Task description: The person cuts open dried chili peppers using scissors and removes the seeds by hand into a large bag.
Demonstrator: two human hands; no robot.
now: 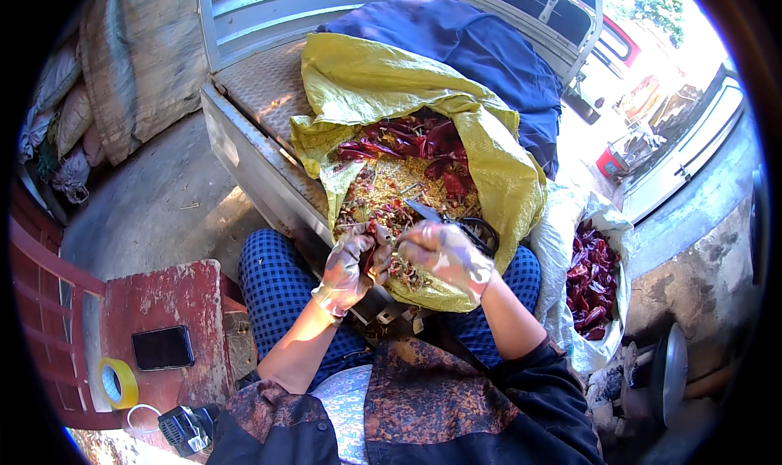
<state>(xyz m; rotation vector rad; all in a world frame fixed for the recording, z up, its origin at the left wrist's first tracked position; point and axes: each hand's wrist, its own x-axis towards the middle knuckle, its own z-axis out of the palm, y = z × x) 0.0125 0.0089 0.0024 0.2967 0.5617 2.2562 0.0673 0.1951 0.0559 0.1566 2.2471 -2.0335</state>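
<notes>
The left grip (356, 261), gloved, has its fingers closed on a dark red chili piece (371, 229), mostly covered by the glove; the right grip (448, 257), gloved too, is curled close beside it, blurred, and whether it clasps anything I cannot tell. Both are over the near side of an open yellow sack (507, 171) holding red chilies (444, 139) and pale seeds (399, 176). Scissors (424, 211) show just beyond the right grip, which partly hides them. A white sack (557, 273) conceals its lower contents.
</notes>
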